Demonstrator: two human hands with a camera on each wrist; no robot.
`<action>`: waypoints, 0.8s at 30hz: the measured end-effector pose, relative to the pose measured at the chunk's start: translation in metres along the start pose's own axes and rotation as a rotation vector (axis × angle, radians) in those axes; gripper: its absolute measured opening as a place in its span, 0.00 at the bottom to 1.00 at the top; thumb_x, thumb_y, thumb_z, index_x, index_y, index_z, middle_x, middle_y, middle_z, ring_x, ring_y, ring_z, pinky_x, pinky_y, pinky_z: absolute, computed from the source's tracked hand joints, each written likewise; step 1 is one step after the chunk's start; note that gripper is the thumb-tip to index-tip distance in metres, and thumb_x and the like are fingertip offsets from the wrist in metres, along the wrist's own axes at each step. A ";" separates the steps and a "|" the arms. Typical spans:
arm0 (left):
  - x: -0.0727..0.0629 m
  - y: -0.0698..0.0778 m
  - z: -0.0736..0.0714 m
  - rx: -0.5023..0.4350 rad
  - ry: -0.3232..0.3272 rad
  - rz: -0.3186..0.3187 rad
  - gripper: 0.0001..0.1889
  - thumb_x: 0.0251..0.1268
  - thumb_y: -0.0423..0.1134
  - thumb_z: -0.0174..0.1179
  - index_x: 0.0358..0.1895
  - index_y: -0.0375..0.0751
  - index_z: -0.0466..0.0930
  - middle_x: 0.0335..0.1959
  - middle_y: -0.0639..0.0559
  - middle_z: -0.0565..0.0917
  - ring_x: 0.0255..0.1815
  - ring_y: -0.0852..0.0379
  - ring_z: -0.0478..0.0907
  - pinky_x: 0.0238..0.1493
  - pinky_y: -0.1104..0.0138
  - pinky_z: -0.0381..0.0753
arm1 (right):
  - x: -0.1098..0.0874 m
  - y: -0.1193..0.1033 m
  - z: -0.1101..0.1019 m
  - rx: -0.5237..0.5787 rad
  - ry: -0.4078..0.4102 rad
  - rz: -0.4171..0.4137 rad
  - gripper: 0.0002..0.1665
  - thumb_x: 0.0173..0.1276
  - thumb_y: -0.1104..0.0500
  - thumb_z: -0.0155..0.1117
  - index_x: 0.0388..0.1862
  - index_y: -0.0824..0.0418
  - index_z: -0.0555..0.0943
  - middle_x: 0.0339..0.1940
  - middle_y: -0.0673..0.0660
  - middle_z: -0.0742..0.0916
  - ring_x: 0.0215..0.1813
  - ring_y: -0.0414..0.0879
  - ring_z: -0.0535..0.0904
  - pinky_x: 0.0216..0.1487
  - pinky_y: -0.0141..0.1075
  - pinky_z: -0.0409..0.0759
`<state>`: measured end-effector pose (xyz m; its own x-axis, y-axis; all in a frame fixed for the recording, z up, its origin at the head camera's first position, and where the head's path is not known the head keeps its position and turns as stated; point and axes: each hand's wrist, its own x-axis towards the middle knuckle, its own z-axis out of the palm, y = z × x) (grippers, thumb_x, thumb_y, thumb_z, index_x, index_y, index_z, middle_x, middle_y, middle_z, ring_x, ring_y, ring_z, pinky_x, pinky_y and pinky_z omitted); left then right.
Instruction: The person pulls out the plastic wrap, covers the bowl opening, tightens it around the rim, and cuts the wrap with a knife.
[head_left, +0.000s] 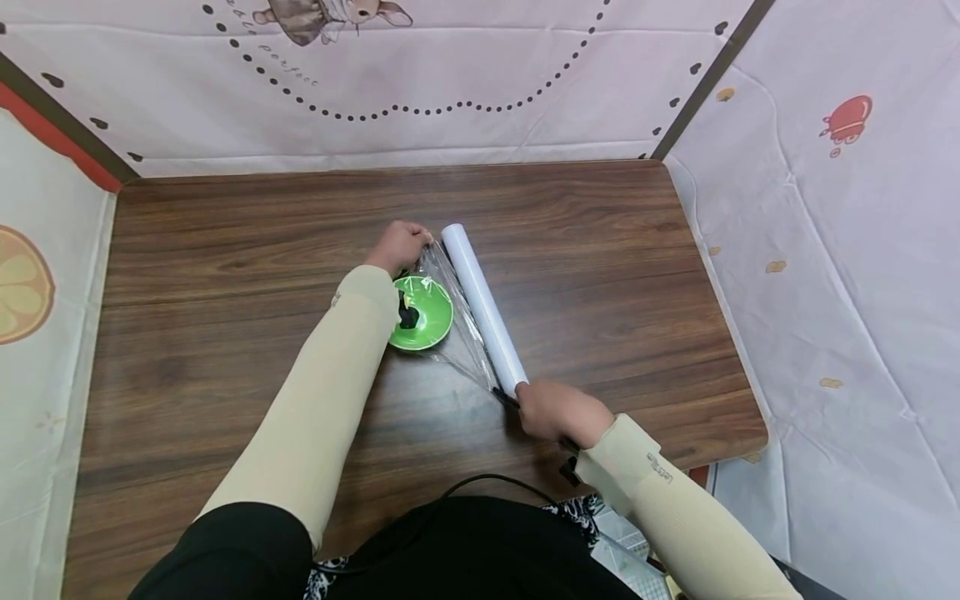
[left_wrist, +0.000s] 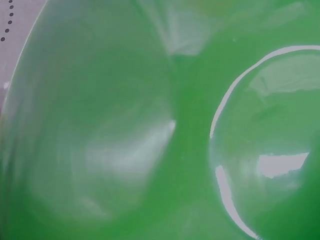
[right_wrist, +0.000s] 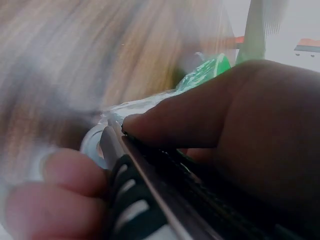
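Observation:
A glossy green dish (head_left: pixel 433 312) stands on the table, with clear plastic wrap (head_left: pixel 467 346) stretched across it toward a roll (head_left: pixel 483 304). At the dish's far side my left hand (head_left: pixel 402 247) pinches the wrap's edge; the left wrist view shows only the wrapped green dish (left_wrist: pixel 190 100). By the near end of the roll, my right hand (head_left: pixel 562 412) grips a slim dark tool (head_left: pixel 506 398). Seen from the right wrist, the tool (right_wrist: pixel 137 192) has a metal edge and pale stripes, between thumb and curled fingers; I cannot tell its exact kind.
The brown wood-grain table (head_left: pixel 225 250) meets printed cloth walls at its back and sides. A black cable (head_left: pixel 487 477) loops along the front edge by my body. Below the table's front right lie some pale items (head_left: pixel 630 554).

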<state>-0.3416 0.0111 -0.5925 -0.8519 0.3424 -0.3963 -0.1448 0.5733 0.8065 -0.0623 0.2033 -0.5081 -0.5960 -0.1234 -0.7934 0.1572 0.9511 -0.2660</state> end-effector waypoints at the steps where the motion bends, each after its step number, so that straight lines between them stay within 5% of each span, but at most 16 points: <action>1: 0.000 0.000 0.000 0.001 0.000 0.001 0.14 0.75 0.39 0.49 0.48 0.34 0.82 0.24 0.54 0.74 0.16 0.65 0.64 0.20 0.72 0.68 | -0.001 0.001 0.002 -0.010 0.008 -0.014 0.07 0.74 0.62 0.45 0.45 0.61 0.71 0.26 0.58 0.77 0.21 0.48 0.70 0.17 0.37 0.68; 9: -0.002 0.001 -0.001 0.000 -0.009 -0.014 0.15 0.75 0.39 0.47 0.51 0.36 0.81 0.26 0.52 0.75 0.14 0.65 0.64 0.18 0.72 0.68 | -0.010 0.012 0.013 -0.064 0.030 -0.076 0.05 0.71 0.64 0.48 0.36 0.59 0.72 0.25 0.56 0.77 0.23 0.47 0.70 0.22 0.36 0.68; 16: -0.006 0.001 -0.004 0.011 -0.006 0.004 0.16 0.75 0.42 0.49 0.51 0.37 0.82 0.37 0.48 0.79 0.16 0.64 0.65 0.23 0.70 0.71 | -0.027 0.021 0.017 0.031 -0.003 -0.072 0.07 0.74 0.62 0.46 0.40 0.59 0.73 0.25 0.56 0.78 0.21 0.48 0.73 0.18 0.37 0.71; 24: -0.011 0.002 -0.006 -0.007 -0.063 -0.048 0.21 0.72 0.55 0.52 0.52 0.42 0.82 0.29 0.53 0.76 0.21 0.61 0.68 0.31 0.65 0.74 | -0.038 0.021 0.003 0.074 0.022 -0.105 0.07 0.76 0.59 0.46 0.44 0.59 0.72 0.25 0.57 0.78 0.17 0.48 0.73 0.17 0.38 0.72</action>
<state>-0.3356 0.0044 -0.5838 -0.8107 0.3605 -0.4613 -0.1885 0.5853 0.7886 -0.0340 0.2271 -0.4854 -0.6294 -0.2146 -0.7469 0.1499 0.9095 -0.3877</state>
